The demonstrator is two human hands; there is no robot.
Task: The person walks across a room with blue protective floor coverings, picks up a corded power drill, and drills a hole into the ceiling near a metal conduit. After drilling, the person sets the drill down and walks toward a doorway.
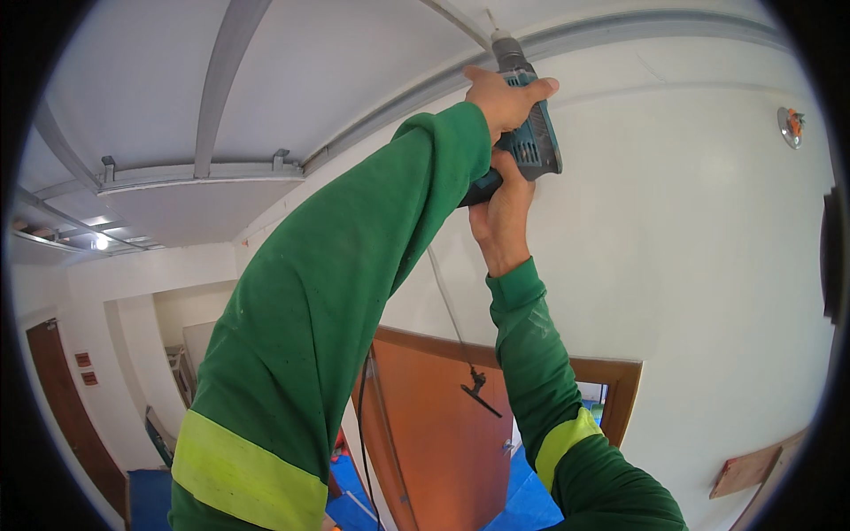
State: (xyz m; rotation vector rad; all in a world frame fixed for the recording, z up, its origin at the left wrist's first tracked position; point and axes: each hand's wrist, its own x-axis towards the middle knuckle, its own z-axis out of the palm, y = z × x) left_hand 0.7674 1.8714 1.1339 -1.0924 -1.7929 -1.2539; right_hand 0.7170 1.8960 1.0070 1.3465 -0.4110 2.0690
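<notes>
Raised overhead is a teal and black power drill [537, 142], its chuck pointing up and a thin bit reaching toward the ceiling [354, 53] beside a metal channel [620, 26]. My left hand [503, 102] grips the drill's body from the side, thumb and fingers around it. Lower down, my right hand [503, 217] is wrapped around the handle. Both arms wear green sleeves with yellow bands. Whether the bit's tip touches the ceiling I cannot tell.
Metal framing [226, 80] crosses the ceiling at left. Below stands an orange-brown door [438, 434] in a wooden frame. A thin cord with a black fitting [478, 389] hangs in front of it. Blue sheeting [529, 503] covers the floor. Wires stick out of a round wall opening [791, 127].
</notes>
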